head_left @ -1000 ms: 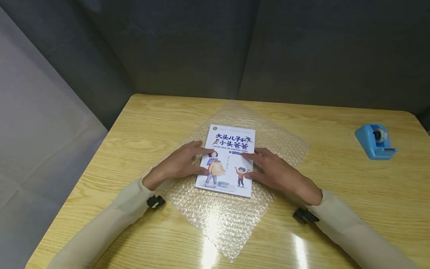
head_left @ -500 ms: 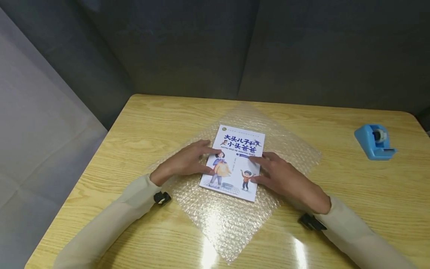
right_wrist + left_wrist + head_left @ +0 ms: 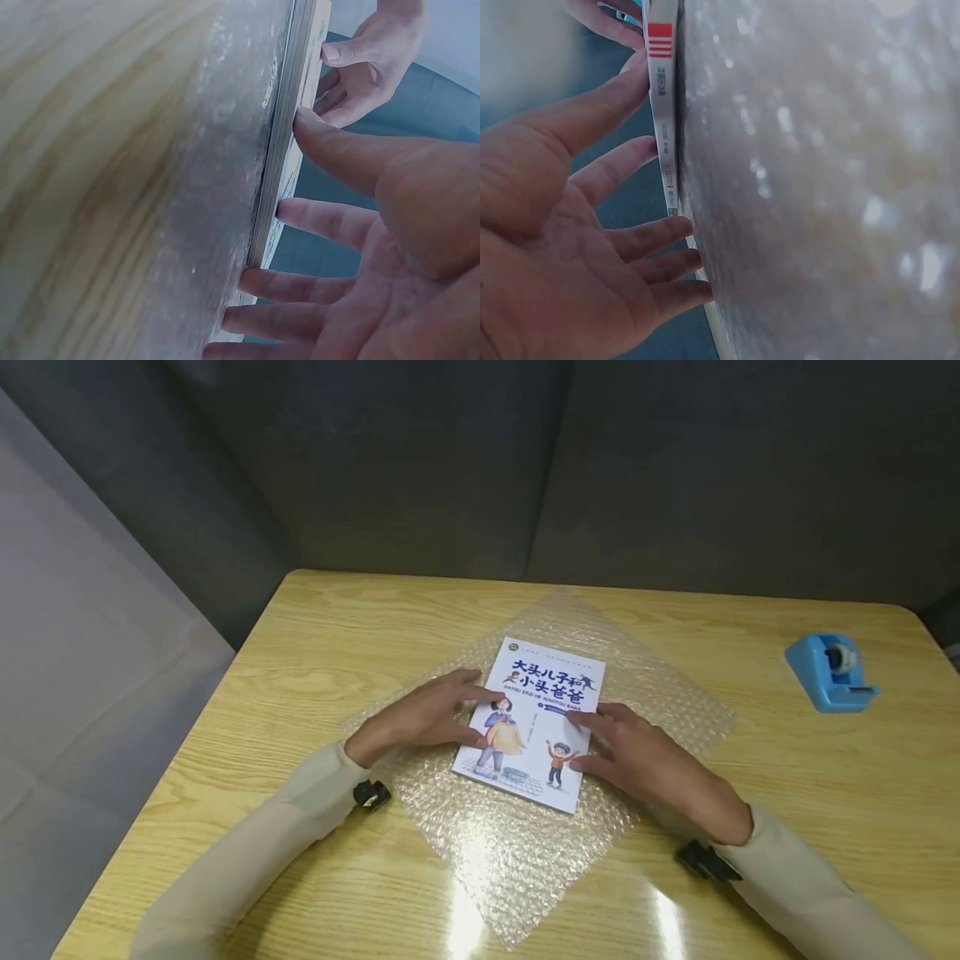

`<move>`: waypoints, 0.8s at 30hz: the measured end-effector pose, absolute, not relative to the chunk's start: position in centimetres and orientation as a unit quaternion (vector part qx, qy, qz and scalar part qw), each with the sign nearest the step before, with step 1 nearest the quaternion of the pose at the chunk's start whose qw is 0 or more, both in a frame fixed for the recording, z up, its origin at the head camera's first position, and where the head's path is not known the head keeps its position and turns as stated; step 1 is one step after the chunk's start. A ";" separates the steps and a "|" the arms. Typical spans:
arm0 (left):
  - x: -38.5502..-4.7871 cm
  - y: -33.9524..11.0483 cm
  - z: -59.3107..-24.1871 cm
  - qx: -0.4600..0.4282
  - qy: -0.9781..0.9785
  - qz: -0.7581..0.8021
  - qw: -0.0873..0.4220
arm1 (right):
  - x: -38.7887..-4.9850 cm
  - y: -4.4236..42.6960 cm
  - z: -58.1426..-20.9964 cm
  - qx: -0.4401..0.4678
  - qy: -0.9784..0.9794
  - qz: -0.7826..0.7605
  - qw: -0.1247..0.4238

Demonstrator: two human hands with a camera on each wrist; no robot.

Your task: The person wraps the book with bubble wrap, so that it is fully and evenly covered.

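A white picture book (image 3: pixel 536 727) with blue lettering lies flat and slightly turned on a sheet of bubble wrap (image 3: pixel 517 868). At the book's left side, my left hand (image 3: pixel 423 710) rests its thumb and index finger on the cover. My right hand (image 3: pixel 641 756) touches the right side in the same way. The left wrist view shows the spine (image 3: pixel 662 90) with a red mark, and the left hand's other fingers (image 3: pixel 667 262) reach down to the wrap. In the right wrist view the page edges (image 3: pixel 281 150) face the right hand, whose fingers are nearly straight.
A blue tape dispenser (image 3: pixel 828 672) stands at the right of the wooden table (image 3: pixel 300 635). Dark cloth (image 3: pixel 420 468) hangs behind the table, and a grey sheet (image 3: pixel 82 635) slopes at the left.
Both hands and the book have moved right together, and the book has turned slightly clockwise. The bubble wrap's upper and right parts have shifted right too.
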State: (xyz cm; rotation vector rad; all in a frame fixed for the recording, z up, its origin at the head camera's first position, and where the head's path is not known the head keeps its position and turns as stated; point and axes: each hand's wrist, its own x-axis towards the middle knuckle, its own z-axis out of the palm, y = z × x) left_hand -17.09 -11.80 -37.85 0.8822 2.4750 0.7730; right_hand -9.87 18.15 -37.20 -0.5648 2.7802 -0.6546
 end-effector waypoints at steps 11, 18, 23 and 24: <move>-17.3 -13.2 -37.8 0.291 0.881 0.314 0.204 | -9.9 18.1 -37.3 -0.199 0.949 -0.223 0.100; -17.2 -14.7 -38.0 0.269 0.889 0.320 0.183 | -9.9 18.2 -37.2 -0.201 0.949 -0.222 0.100; -17.1 -15.2 -38.2 0.265 0.894 0.315 0.179 | -9.8 18.2 -37.3 -0.200 0.948 -0.223 0.103; -17.0 -15.2 -38.2 0.263 0.895 0.314 0.178 | -9.8 18.2 -37.3 -0.200 0.948 -0.223 0.103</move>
